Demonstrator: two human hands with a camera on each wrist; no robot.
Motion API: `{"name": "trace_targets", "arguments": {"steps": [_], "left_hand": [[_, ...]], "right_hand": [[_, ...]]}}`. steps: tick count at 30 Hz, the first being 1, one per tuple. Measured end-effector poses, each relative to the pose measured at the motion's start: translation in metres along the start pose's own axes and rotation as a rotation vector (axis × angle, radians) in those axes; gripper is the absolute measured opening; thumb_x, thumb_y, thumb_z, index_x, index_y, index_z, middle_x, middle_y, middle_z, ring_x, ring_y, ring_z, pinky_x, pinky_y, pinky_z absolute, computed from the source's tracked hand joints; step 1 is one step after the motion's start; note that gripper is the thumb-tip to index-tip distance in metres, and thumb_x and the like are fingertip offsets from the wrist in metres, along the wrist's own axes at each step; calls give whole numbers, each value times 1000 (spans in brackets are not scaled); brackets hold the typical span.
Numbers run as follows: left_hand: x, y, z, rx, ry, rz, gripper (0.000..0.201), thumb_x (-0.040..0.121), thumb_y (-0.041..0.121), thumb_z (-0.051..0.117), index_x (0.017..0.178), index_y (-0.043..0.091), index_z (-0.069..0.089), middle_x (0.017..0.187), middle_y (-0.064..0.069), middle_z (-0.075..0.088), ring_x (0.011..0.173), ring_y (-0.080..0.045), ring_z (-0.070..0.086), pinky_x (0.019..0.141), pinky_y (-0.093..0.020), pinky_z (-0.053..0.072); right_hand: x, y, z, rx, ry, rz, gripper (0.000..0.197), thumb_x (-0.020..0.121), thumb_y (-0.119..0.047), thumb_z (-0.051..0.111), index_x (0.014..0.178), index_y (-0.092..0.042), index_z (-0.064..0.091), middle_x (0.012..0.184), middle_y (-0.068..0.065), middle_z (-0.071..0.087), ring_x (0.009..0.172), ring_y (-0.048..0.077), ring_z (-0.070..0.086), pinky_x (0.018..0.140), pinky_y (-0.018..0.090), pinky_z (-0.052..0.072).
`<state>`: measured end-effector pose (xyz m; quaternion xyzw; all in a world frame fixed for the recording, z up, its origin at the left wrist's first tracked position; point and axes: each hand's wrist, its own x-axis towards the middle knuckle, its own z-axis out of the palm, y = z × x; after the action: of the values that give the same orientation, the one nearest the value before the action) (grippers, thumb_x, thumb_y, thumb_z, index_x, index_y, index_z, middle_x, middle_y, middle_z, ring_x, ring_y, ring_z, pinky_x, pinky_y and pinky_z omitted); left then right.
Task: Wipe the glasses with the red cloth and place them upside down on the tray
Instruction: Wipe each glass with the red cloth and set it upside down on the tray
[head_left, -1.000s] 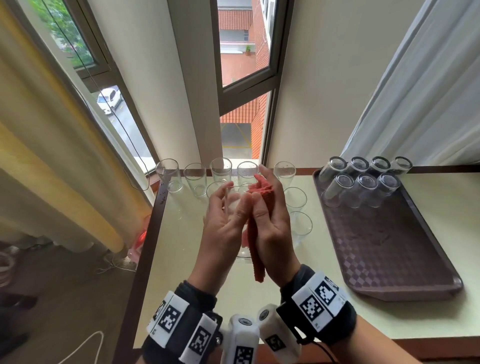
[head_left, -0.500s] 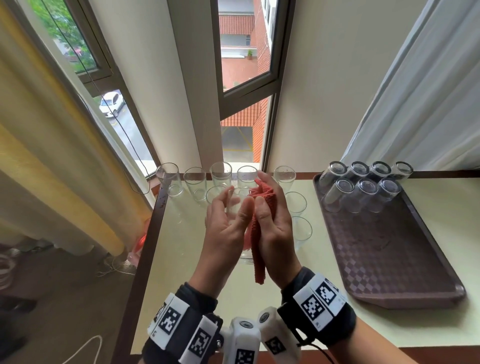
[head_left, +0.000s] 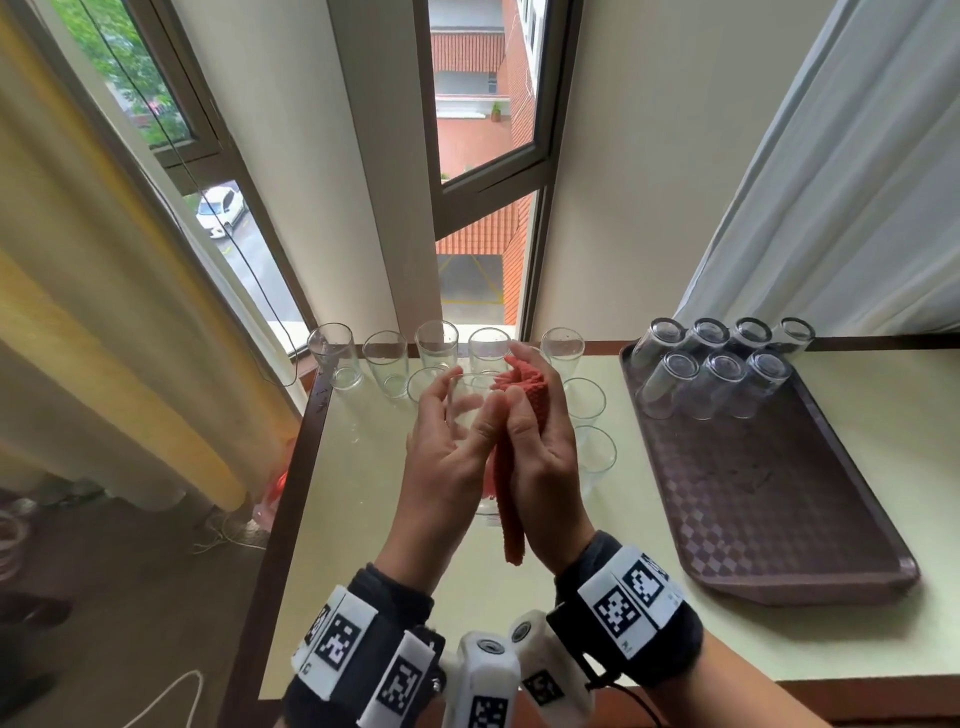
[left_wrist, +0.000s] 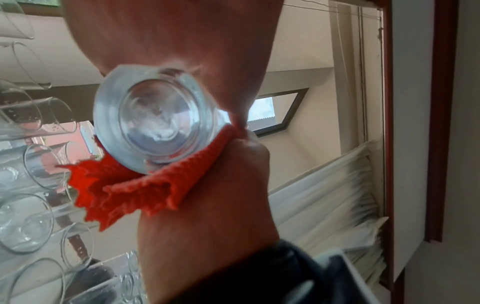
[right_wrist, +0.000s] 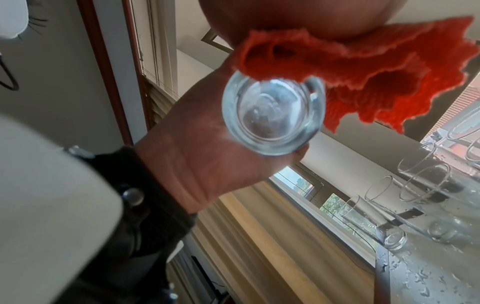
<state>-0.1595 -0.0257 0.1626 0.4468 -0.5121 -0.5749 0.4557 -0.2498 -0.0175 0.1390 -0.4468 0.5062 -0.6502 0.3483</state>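
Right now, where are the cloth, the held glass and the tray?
cloth (left_wrist: 135, 191): left wrist view, on its bunched folds below the glass.
held glass (right_wrist: 272, 115): right wrist view, on its thick base.
tray (head_left: 769, 493): head view, on its bare checkered floor.

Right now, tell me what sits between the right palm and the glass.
The red cloth, pressed by the right hand against the glass held by the left hand; the left wrist view shows it best.

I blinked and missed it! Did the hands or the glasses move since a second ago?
Barely. The left hand holds the glass as before, and the right hand keeps pressing the red cloth against it, shifting only slightly. Nothing was let go. Seven glasses stay upside down on the tray.
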Motion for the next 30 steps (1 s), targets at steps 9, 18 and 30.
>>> {"name": "trace_targets", "arguments": {"steps": [9, 18, 30], "left_hand": [[-4, -1, -5, 74, 21, 37, 63, 87, 53, 41, 141, 20, 43, 116, 8, 69, 90, 4, 62, 81, -20, 46], [0, -12, -9, 99, 53, 19, 50, 85, 61, 57, 130, 45, 41, 135, 2, 53, 115, 0, 56, 81, -7, 47], [6, -7, -28, 161, 1, 18, 84, 67, 82, 57, 138, 39, 39, 143, 3, 43, 126, -6, 51, 95, -19, 51]], "right_hand": [[2, -3, 1, 7, -7, 18, 45, 93, -52, 42, 136, -37, 47, 127, 19, 56, 113, 49, 55, 94, 70, 44], [3, 1, 4, 60, -35, 57, 48, 91, -61, 50, 131, -35, 53, 125, 10, 61, 114, 35, 59, 98, 66, 44], [6, -10, 19, 268, -58, 70, 35, 96, -29, 45, 125, -10, 52, 101, 8, 63, 88, 16, 66, 83, 40, 57]]}}
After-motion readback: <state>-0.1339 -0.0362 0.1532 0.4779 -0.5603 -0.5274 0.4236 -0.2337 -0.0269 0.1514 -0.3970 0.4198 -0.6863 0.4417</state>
